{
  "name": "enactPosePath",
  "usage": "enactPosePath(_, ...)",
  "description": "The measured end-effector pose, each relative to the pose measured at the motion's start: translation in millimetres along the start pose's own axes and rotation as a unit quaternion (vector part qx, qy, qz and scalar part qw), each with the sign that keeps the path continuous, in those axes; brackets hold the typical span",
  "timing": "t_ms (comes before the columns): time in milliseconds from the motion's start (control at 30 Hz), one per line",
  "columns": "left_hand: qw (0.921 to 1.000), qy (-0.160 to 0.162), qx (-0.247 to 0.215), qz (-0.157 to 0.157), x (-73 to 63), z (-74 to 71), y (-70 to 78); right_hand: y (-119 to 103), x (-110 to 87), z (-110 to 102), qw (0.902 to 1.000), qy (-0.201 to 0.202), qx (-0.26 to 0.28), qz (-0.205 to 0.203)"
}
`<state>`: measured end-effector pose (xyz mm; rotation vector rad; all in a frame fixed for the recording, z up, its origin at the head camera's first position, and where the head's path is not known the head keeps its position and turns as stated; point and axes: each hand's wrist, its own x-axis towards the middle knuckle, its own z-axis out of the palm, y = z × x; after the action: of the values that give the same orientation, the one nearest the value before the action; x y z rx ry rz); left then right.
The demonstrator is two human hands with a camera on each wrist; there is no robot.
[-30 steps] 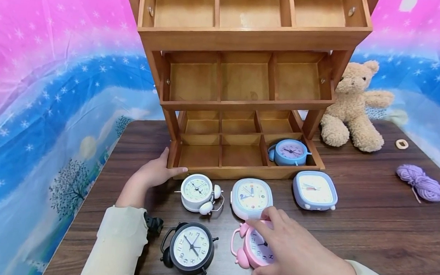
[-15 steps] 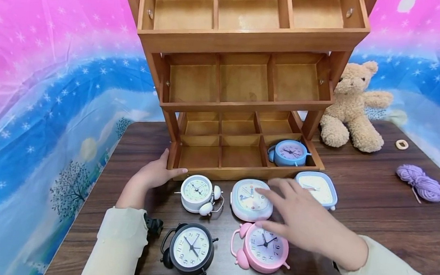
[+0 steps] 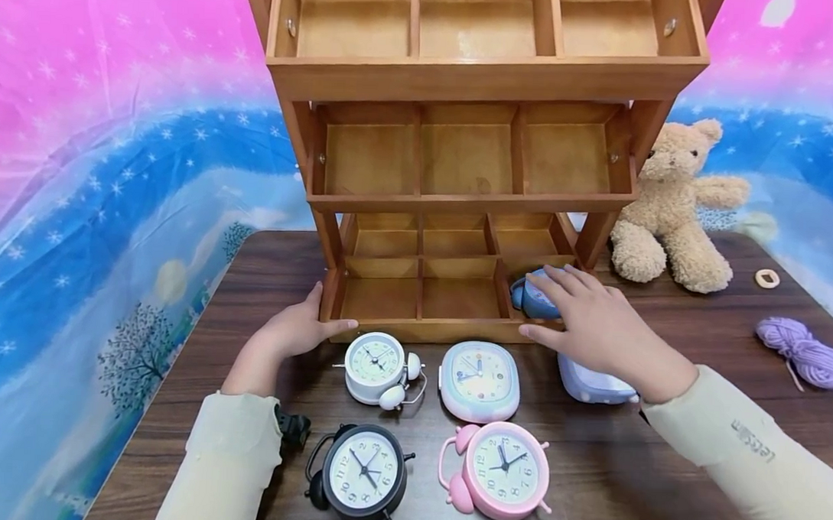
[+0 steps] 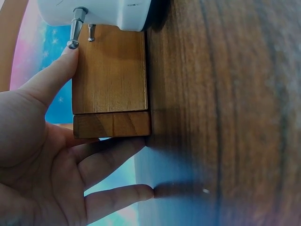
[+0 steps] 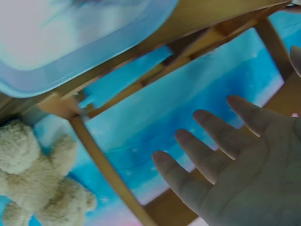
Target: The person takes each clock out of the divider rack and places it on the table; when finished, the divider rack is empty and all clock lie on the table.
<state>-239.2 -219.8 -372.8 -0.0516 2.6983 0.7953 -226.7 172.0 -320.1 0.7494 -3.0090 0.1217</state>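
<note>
My left hand (image 3: 291,331) grips the lower left corner of a wooden shelf (image 3: 400,330), thumb across the front board and fingers along the side. Spread fingers of my right hand (image 3: 593,323) hover over a blue alarm clock (image 3: 537,299) lying in the bottom right compartment, hiding part of it. Under that wrist lies a blue-rimmed square clock (image 3: 591,382), its face mostly covered. A white twin-bell clock (image 3: 373,369) and a pale rounded clock (image 3: 480,381) lie before the shelf. Nearer are a black alarm clock (image 3: 362,474) and a pink one (image 3: 504,471).
The shelf's upper tiers (image 3: 474,201) rise over the back of the dark wood table (image 3: 700,423). A teddy bear (image 3: 669,208) sits at the right, with a small beige ring (image 3: 767,278) and purple yarn (image 3: 802,351) nearby.
My right hand has left the pink clock, passed over the square clocks and reached the blue clock in the shelf. The left hand has stayed at the shelf corner.
</note>
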Motion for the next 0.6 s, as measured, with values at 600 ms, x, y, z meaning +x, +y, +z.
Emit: enactPosePath(600,1.0000,0.003,0.001,-0.002,-0.9,-1.0,-1.2,49,52.8,16,0.9901,-0.082,0.031,0.109)
